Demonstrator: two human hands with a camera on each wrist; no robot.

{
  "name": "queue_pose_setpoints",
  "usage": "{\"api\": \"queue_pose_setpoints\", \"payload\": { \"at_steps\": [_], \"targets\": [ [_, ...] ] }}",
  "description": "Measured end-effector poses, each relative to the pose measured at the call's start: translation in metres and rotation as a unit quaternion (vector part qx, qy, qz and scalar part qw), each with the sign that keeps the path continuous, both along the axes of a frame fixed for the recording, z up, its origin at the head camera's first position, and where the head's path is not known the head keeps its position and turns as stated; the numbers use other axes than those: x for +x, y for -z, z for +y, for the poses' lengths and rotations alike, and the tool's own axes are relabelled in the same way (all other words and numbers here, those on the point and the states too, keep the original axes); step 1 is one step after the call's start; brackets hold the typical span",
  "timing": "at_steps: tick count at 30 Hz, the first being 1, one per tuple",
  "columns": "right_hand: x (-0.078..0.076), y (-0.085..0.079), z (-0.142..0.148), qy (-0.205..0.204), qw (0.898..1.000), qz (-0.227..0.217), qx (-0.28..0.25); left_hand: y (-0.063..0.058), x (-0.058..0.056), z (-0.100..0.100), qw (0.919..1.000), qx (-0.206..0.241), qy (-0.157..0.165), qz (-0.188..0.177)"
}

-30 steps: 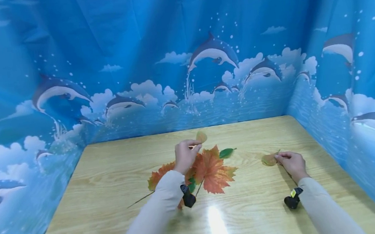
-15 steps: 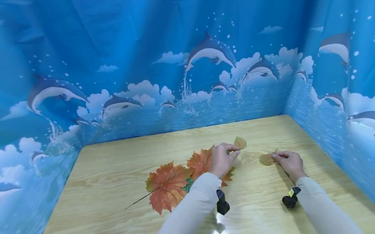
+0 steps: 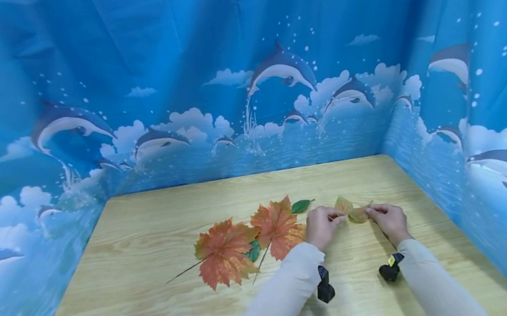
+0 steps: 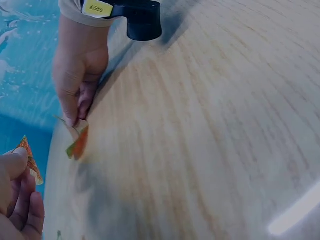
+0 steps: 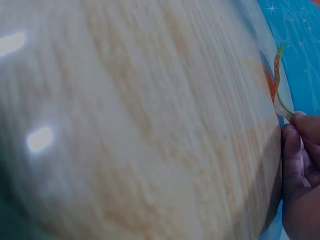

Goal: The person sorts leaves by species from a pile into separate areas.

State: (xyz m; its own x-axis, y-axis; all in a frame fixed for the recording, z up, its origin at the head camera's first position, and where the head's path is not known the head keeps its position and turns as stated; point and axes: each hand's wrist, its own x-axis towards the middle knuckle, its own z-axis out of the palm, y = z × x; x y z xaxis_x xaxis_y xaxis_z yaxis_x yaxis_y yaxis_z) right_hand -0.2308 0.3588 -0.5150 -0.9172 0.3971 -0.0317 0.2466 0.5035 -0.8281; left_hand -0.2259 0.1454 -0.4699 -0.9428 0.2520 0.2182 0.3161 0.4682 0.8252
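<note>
**A pinch on either side**

Two orange leaves point(image 3: 226, 252) lie left of the left hand's point(image 3: 323, 227) fingers, which clamp a mottled leaf point(image 3: 343, 203) just beyond their tips; a second mottled leaf point(image 3: 357, 215) projects left from the right hand's point(image 3: 390, 222) clamped fingertips.

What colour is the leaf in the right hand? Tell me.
The leaf is orange and green, seen best in the left wrist view.

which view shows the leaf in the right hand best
The head view: the leaf pinched by the right hand shows its broad face there, though small. Left wrist shows it narrower and slanted; right wrist, nearly edge-on.
</note>
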Motion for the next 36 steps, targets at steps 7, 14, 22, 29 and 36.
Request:
{"api": "queue_pose_setpoints", "payload": {
  "at_steps": [7, 14, 22, 29, 36],
  "targets": [
    [0.001, 0.004, -0.001, -0.008, 1.0, -0.013, 0.003, 0.024, 0.004, 0.004, 0.9992, 0.035, -0.017, -0.01],
    [0.004, 0.002, -0.004, 0.004, 0.999, -0.011, 0.035, 0.034, 0.008, 0.008, 0.9991, 0.035, -0.006, -0.025],
    [0.003, -0.001, -0.002, 0.014, 0.999, 0.0, 0.044, 0.041, 0.009, 0.014, 0.9991, 0.036, -0.004, -0.024],
    [0.004, -0.001, -0.003, 0.011, 0.999, -0.012, 0.04, 0.043, 0.009, 0.014, 0.9976, 0.027, 0.023, -0.059],
    [0.004, -0.005, -0.006, 0.012, 0.999, -0.016, 0.036, 0.043, 0.009, 0.015, 0.9967, 0.023, 0.032, -0.072]
  ]
}}
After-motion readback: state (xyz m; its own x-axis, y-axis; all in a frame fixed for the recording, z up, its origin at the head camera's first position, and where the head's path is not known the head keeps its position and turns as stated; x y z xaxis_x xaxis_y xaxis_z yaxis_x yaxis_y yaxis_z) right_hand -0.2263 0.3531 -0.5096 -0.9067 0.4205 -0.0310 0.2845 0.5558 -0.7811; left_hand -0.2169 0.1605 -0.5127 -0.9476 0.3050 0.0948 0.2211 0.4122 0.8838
